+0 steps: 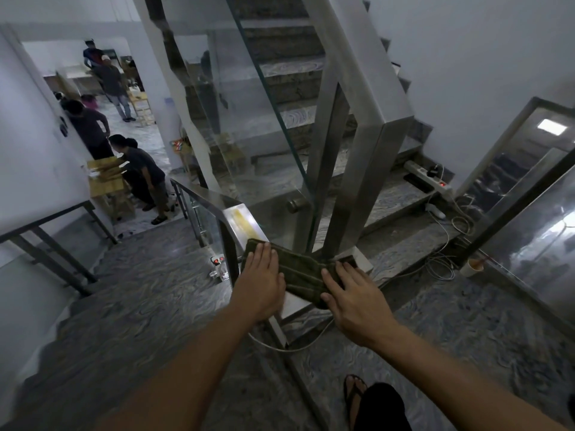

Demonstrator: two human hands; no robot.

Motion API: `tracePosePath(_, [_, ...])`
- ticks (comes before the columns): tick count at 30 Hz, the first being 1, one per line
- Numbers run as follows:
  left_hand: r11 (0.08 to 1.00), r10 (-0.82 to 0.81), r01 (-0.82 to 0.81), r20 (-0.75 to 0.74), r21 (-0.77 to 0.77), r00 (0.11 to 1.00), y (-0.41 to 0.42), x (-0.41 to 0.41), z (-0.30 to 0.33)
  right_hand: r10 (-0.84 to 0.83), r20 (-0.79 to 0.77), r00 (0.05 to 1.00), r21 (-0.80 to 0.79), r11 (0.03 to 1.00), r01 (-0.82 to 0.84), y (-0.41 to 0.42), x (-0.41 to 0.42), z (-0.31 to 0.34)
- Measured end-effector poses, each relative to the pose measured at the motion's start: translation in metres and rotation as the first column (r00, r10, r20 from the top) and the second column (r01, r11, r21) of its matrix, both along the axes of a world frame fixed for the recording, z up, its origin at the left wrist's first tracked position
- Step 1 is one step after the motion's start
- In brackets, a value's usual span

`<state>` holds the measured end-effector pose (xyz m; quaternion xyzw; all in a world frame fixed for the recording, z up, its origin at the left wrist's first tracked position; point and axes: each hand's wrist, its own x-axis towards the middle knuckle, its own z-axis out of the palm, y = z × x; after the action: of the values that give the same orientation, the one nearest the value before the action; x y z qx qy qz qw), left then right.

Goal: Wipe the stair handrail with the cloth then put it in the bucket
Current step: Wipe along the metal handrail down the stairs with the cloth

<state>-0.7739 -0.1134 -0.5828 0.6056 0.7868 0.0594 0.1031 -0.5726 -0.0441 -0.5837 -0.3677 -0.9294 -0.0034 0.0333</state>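
Note:
A dark green cloth (303, 272) lies flat across the top of the steel stair handrail (241, 220) at the landing corner. My left hand (259, 283) presses palm-down on the cloth's left end, fingers together. On the cloth's right end rests my right hand (354, 298), fingers spread. Both hands hold the cloth against the rail. No bucket is in view.
Glass panels and steel posts (367, 181) rise behind the rail. Stairs go down at left and up ahead. A power strip (427, 178) and cables lie on the steps at right, with a cup (473, 266) on the floor. Several people stand below left. My sandalled foot (354, 396) is on the landing.

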Motion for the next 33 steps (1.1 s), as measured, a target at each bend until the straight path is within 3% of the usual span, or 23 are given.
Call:
tracePosePath(3, [0.998,-0.06,0.061,0.026,-0.023,0.998,0.007,-0.016,0.002,0.047,-0.023,0.999,0.004,0.999,-0.047,0.001,-0.002,0.006])
tracePosePath(7, [1.0,-0.019,0.019,0.068,-0.006,0.997,0.015,-0.016,0.001,0.163,-0.031,0.986,-0.09,0.982,-0.165,0.006,-0.002,-0.003])
tracePosePath(11, [1.0,-0.01,0.01,0.04,0.014,0.999,0.019,-0.02,-0.006,0.146,-0.066,0.987,-0.118,0.981,-0.153,-0.012,-0.01,-0.009])
tracePosePath(17, [0.997,-0.079,0.078,0.057,0.015,0.995,0.027,-0.043,-0.002,0.291,0.04,0.956,-0.024,0.957,-0.29,-0.006,-0.017,0.004])
tracePosePath(21, [0.998,-0.054,0.053,0.027,0.017,0.998,0.031,-0.044,-0.006,0.37,0.038,0.928,-0.116,0.924,-0.363,0.001,-0.018,-0.004])
tracePosePath(26, [0.998,-0.067,0.067,0.002,-0.018,0.998,0.04,-0.058,-0.004,0.311,-0.062,0.948,-0.149,0.937,-0.317,-0.029,-0.043,-0.007])
tracePosePath(29, [0.994,-0.101,0.1,-0.017,-0.034,0.995,0.045,-0.068,-0.003,0.146,-0.141,0.979,-0.146,0.975,-0.166,-0.049,-0.061,-0.011])
tracePosePath(33, [0.991,-0.134,0.132,-0.034,-0.037,0.99,0.052,-0.082,-0.002,0.022,-0.135,0.991,-0.1,0.994,-0.036,-0.062,-0.086,-0.017])
